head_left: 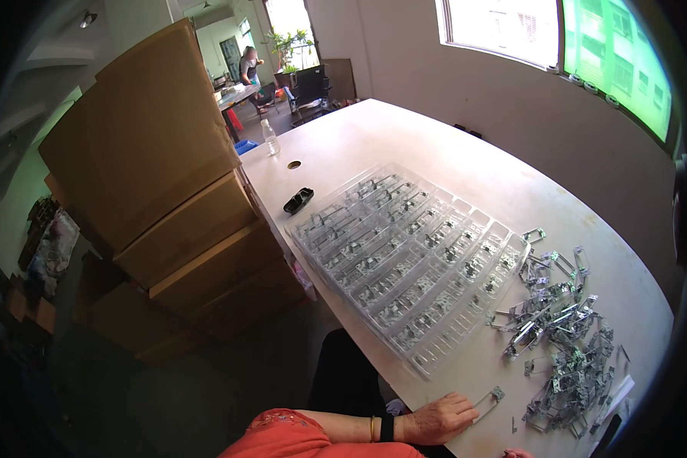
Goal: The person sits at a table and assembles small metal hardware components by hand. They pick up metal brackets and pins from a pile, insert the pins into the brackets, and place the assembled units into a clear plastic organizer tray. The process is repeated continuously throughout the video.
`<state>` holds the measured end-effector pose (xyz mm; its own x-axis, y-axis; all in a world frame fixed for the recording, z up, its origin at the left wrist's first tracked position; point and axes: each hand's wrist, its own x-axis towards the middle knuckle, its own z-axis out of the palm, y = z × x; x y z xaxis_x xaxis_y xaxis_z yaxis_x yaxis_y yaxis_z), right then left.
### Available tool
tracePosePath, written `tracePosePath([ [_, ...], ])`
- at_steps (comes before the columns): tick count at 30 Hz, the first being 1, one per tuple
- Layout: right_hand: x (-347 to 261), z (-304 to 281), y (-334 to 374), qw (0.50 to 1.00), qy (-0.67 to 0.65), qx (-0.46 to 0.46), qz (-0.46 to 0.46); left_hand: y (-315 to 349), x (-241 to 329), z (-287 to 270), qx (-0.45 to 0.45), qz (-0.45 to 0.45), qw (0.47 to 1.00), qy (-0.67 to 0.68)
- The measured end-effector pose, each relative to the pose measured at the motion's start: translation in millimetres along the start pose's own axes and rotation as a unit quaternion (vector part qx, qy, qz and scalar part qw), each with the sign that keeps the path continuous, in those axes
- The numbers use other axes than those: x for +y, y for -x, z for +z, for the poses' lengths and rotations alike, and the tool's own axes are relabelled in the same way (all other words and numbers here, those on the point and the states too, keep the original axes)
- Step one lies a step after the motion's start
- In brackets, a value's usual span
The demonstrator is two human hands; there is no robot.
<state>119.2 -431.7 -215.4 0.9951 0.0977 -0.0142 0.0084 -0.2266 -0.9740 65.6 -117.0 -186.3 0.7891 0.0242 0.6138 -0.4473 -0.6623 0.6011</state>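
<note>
My left hand [439, 418] rests at the table's near edge with its fingers curled together. They close on one end of a thin metal bracket [497, 395], a long narrow loop with a small plate at its far end. Only the fingertips of my right hand [517, 453] show at the lower edge; what they hold, if anything, is cut off. Just above them lies a small thin metal piece [514, 424]. To the right spreads a tangled heap of similar metal brackets [569, 374]. Beyond my left hand is a clear plastic tray [454, 353] with metal parts in many compartments.
Stacked cardboard boxes [149, 145] rise left of the white table [466, 164]. On its far part are a black object [298, 200], a clear bottle [269, 137] and a round hole [295, 165]. Another person [249, 67] stands far back at a different table.
</note>
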Motion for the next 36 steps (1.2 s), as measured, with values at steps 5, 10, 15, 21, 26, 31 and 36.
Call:
tracePosePath([
  [5, 7, -2, -3, 0.999, -0.012, -0.025, -0.032, -9, 13, -13, -0.005, -0.011, 1.000, 0.006],
  [10, 14, -5, -5, 0.997, 0.024, -0.028, -0.064, -8, 14, -14, -0.010, -0.012, 1.000, 0.000],
  [15, 2, -2, -3, 0.997, 0.036, -0.027, -0.069, -8, 15, -14, -0.005, -0.012, 1.000, -0.002],
  [21, -8, -1, -1, 0.998, -0.003, -0.041, -0.045, -7, 14, -11, -0.007, -0.016, 1.000, -0.005],
  [26, -13, 4, 0, 0.999, -0.018, -0.037, -0.035, -6, 13, -12, -0.010, -0.018, 1.000, -0.006],
  [31, -9, 4, -2, 0.999, -0.022, -0.027, -0.032, -3, 3, -4, -0.003, 0.000, 1.000, -0.008],
  [36, 0, -2, -4, 0.998, 0.000, -0.038, -0.044, -5, 13, -10, -0.005, -0.020, 1.000, -0.004],
])
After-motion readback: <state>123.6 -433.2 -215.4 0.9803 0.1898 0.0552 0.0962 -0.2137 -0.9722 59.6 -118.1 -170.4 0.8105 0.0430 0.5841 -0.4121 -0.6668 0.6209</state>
